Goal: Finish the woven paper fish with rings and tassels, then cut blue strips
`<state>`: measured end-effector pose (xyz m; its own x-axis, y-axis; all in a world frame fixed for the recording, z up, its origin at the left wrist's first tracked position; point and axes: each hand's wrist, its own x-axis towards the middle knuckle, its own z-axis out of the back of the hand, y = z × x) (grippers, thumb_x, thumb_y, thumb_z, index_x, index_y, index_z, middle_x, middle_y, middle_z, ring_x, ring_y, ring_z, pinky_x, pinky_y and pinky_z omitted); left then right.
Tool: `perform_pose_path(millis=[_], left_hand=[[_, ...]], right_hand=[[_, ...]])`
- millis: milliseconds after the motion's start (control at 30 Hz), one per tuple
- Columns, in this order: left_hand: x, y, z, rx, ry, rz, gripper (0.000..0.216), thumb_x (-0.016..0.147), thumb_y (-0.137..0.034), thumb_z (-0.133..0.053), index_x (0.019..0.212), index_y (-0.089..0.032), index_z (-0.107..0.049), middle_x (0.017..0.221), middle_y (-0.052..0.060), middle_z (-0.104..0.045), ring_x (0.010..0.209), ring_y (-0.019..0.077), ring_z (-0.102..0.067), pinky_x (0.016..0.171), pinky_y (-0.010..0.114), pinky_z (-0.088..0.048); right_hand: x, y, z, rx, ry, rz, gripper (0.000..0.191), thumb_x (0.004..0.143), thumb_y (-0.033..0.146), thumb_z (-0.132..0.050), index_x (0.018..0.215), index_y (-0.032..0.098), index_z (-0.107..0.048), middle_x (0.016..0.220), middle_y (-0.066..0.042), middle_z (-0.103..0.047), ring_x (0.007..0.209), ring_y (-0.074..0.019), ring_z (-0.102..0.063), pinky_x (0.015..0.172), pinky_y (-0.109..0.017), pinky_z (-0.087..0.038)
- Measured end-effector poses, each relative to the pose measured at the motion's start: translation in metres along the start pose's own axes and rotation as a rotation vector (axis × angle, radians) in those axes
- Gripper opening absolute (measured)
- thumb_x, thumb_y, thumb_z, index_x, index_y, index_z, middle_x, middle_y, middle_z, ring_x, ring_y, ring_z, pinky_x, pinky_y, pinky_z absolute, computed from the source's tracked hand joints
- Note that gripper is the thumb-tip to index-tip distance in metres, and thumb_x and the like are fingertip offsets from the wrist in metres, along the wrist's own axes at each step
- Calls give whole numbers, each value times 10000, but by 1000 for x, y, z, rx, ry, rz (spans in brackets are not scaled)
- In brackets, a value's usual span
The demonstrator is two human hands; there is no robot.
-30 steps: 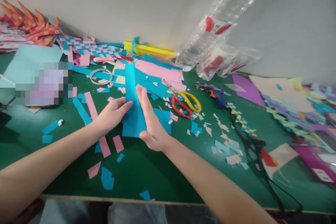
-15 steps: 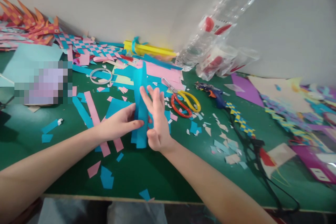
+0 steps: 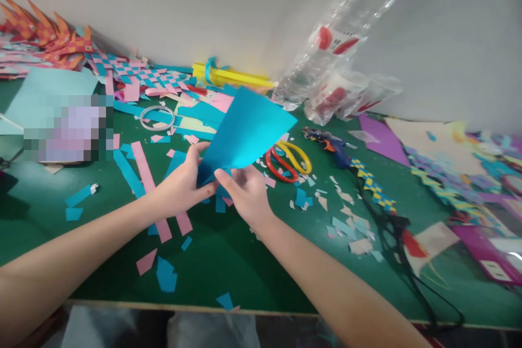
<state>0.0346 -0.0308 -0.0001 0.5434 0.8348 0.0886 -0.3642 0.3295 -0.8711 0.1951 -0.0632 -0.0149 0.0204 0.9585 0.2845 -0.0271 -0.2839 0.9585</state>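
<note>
A folded sheet of blue paper (image 3: 250, 128) is held tilted above the middle of the green table, its broad face turned up toward me. My left hand (image 3: 191, 176) grips its lower left edge, thumb in front and fingers behind. At the near edge, my right hand (image 3: 248, 193) pinches the paper with the thumb on top and the fingers curled underneath. Just beyond the paper's right side lie scissors with red and yellow handles (image 3: 299, 157), their blades hidden by the sheet. Pink paper strips (image 3: 149, 179) lie under and beside my left forearm.
A roll of clear tape (image 3: 157, 118) lies behind my left hand. To the right are a blue glue gun (image 3: 338, 153) with a black cord and scattered paper scraps (image 3: 361, 246). Plastic bottles (image 3: 302, 76) lean on the wall. Woven paper pieces (image 3: 142, 73) are piled at the back left.
The blue paper has swung from narrow and upright to a broad face leaning right, covering the scissor blades. My right hand has gone from spread fingers to a pinch on its near edge.
</note>
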Motion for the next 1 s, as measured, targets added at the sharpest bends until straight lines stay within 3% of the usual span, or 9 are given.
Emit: perform_pose_path(millis=[100,200,333,467,567,667,833,1000], left_hand=[[1,0,2,86,-30,25,652,802,-479,-633,1341,-237,-356,1168,121,-577,1122,311,-565,819,397,-505],[5,1,8,111,-39,87,546,755,-554,-662,1155,-203,-542,1011,80,-641,942,263,-619,788,378,-500],[9,2,15,69,-97,164,481,724,-558,-690,1016,-183,-621,960,63,-660,832,229,-619,714,337,-494],[10,-1,16,-157,-170,233,521,689,-505,-743,1059,-164,-610,962,60,-645,727,179,-606,639,299,-497],[10,-5,12,-496,-213,180,532,679,-400,-780,1115,-171,-579,1201,80,-564,830,163,-621,725,301,-542],[11,-4,10,-680,-273,179,531,696,-331,-784,1153,-174,-563,1207,77,-536,887,155,-616,803,314,-551],[11,2,9,-718,-338,217,563,717,-285,-781,1218,-190,-542,1092,64,-603,921,168,-625,832,309,-537],[9,5,7,-537,-345,131,512,707,-261,-788,1171,-203,-578,1099,58,-642,949,188,-640,788,287,-539]], right_hand=[[1,0,1,-52,-152,44,162,806,380,-659,817,218,-657,846,-28,-724,910,-211,-680,899,-385,-531],[2,1,1,-93,-337,81,186,819,383,-640,880,209,-664,898,-46,-734,897,-207,-686,857,-374,-551],[2,1,0,-148,-442,119,225,835,416,-607,878,202,-660,900,-57,-731,875,-206,-686,842,-381,-556],[0,-2,1,-165,-449,138,220,853,411,-589,876,208,-670,911,-59,-723,902,-206,-680,915,-397,-528],[-1,-6,1,-167,-474,109,252,837,436,-608,952,222,-672,1027,-71,-710,1029,-224,-653,998,-417,-481],[-1,-6,1,-210,-500,73,278,817,472,-622,934,227,-683,1064,-83,-706,1086,-253,-635,1007,-445,-471],[0,-4,3,-207,-454,57,284,801,486,-637,919,233,-690,1048,-71,-718,1088,-259,-634,1013,-453,-468],[7,-9,2,96,-284,-27,410,777,463,-672,1118,238,-633,1097,-59,-714,1065,-235,-653,919,-412,-546]])
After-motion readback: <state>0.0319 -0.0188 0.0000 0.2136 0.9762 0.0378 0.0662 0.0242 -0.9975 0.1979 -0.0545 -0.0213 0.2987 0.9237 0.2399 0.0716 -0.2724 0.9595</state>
